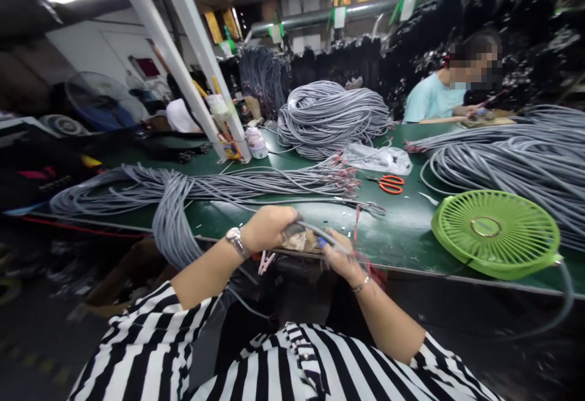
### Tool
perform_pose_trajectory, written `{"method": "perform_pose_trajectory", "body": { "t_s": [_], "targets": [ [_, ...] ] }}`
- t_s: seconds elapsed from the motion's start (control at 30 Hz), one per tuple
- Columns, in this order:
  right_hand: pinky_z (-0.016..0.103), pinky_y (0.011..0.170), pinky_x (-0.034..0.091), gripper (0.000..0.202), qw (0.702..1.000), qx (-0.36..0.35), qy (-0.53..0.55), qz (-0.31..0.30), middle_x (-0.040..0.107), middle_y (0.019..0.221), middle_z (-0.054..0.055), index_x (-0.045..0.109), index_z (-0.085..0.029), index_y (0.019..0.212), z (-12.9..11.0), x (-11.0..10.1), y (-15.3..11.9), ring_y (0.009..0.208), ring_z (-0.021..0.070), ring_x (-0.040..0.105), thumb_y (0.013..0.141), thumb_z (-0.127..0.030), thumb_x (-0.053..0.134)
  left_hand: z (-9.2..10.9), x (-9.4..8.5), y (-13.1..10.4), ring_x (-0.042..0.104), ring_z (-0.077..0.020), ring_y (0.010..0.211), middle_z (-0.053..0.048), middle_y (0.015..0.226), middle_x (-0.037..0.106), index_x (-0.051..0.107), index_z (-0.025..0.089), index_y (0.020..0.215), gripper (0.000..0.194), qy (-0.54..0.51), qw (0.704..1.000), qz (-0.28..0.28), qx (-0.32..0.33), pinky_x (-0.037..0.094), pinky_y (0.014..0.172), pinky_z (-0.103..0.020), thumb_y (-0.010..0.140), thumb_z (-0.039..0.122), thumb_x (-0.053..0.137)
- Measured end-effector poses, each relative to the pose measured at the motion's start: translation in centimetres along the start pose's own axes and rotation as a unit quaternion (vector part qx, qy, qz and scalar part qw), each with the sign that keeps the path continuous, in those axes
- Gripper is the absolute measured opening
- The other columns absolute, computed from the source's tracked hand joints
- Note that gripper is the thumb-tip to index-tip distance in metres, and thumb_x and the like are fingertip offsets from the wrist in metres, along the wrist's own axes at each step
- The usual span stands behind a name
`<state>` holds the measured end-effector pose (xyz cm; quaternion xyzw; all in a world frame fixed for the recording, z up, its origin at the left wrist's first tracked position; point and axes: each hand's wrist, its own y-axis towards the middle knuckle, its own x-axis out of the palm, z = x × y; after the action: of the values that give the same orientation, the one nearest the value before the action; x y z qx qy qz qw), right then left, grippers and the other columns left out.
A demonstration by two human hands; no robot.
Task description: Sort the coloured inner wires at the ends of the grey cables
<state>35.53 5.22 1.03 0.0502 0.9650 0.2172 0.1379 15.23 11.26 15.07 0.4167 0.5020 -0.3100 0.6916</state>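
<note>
My left hand (273, 227) grips a grey cable (317, 228), and my right hand (340, 256) grasps it further along. That stretch spans my 2 hands at the green tabletop's (397, 230) near edge. Beyond lie a grey cable bundle (219, 186) and orange-handled scissors (390, 184); a green fan (496, 236) sits rightward.

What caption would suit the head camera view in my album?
Left hand and right hand hold a gray cable at a green table, green fan nearby.
</note>
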Motion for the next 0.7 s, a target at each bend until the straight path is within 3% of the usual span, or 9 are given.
{"method": "perform_pose_trajectory", "body": {
  "t_s": [0.13, 0.2, 0.27, 0.4, 0.5, 0.6, 0.7],
  "targets": [
    [0.042, 0.088, 0.055, 0.028, 0.999, 0.013, 0.03, 0.017, 0.075, 0.099, 0.009, 0.071, -0.019, 0.105, 0.7, -0.2, -0.2, 0.092, 0.0241, 0.071, 0.087, -0.037, 0.059, 4.8, 0.8, -5.1, 0.065, -0.0218, 0.077, -0.012, 0.08, 0.069, 0.07, 0.021, 0.102, 0.037, -0.09, 0.993, -0.031, 0.065, 0.051, 0.078, -0.032, 0.093, 0.045, 0.045],
    [0.044, 0.089, 0.055, 0.031, 0.999, 0.029, 0.03, 0.023, 0.075, 0.101, 0.01, 0.071, -0.018, 0.106, 1.3, -0.4, -0.2, 0.093, 0.0246, 0.071, 0.085, -0.039, 0.062, 5.9, 1.5, -8.2, 0.064, -0.0221, 0.074, -0.013, 0.077, 0.068, 0.071, 0.02, 0.101, 0.043, -0.167, 0.985, -0.021, 0.034, 0.051, 0.075, -0.033, 0.092, 0.052, 0.043],
    [0.044, 0.087, 0.056, 0.033, 0.999, 0.041, 0.026, 0.024, 0.076, 0.099, 0.011, 0.071, -0.017, 0.106, 2.0, -0.6, -0.2, 0.09, 0.0246, 0.071, 0.084, -0.041, 0.065, 6.4, 2.3, -11.7, 0.064, -0.0213, 0.073, -0.014, 0.078, 0.068, 0.072, 0.018, 0.098, 0.054, -0.272, 0.961, 0.007, -0.043, 0.051, 0.072, -0.032, 0.092, 0.06, 0.038],
    [0.041, 0.079, 0.059, 0.038, 0.997, 0.068, -0.014, 0.023, 0.076, 0.093, 0.01, 0.072, -0.017, 0.11, 2.5, -0.7, -0.2, 0.082, 0.0231, 0.071, 0.083, -0.043, 0.066, 6.8, 4.2, -18.9, 0.046, -0.0119, 0.049, -0.003, 0.055, 0.052, 0.071, 0.012, 0.096, 0.072, -0.469, 0.842, 0.068, -0.257, 0.038, 0.049, -0.025, 0.089, 0.072, 0.032],
    [0.04, 0.08, 0.058, 0.036, 0.996, 0.059, -0.056, 0.04, 0.076, 0.092, 0.008, 0.073, -0.019, 0.108, 2.0, -0.7, -0.3, 0.082, 0.0224, 0.071, 0.082, -0.043, 0.067, 6.8, 6.1, -22.8, 0.032, -0.0068, 0.041, 0.005, 0.046, 0.041, 0.07, 0.011, 0.102, 0.068, -0.523, 0.775, 0.075, -0.347, 0.027, 0.043, -0.021, 0.086, 0.071, 0.044],
    [0.04, 0.084, 0.057, 0.033, 0.995, 0.027, -0.083, 0.051, 0.075, 0.094, 0.007, 0.073, -0.02, 0.106, 1.3, -0.5, -0.4, 0.085, 0.0228, 0.071, 0.082, -0.041, 0.066, 6.4, 8.4, -24.8, 0.039, -0.0056, 0.038, 0.004, 0.047, 0.051, 0.069, 0.011, 0.102, 0.062, -0.557, 0.709, 0.107, -0.419, 0.03, 0.041, -0.018, 0.081, 0.069, 0.056],
    [0.042, 0.084, 0.056, 0.03, 0.992, -0.012, -0.112, 0.053, 0.075, 0.091, 0.007, 0.074, -0.021, 0.103, 0.4, 0.1, -1.4, 0.083, 0.0237, 0.07, 0.081, -0.04, 0.067, 5.9, 10.7, -24.8, 0.055, -0.0078, 0.045, -0.003, 0.06, 0.064, 0.067, 0.011, 0.09, 0.057, -0.591, 0.645, 0.164, -0.456, 0.037, 0.044, -0.017, 0.073, 0.065, 0.068]
  ]
}}
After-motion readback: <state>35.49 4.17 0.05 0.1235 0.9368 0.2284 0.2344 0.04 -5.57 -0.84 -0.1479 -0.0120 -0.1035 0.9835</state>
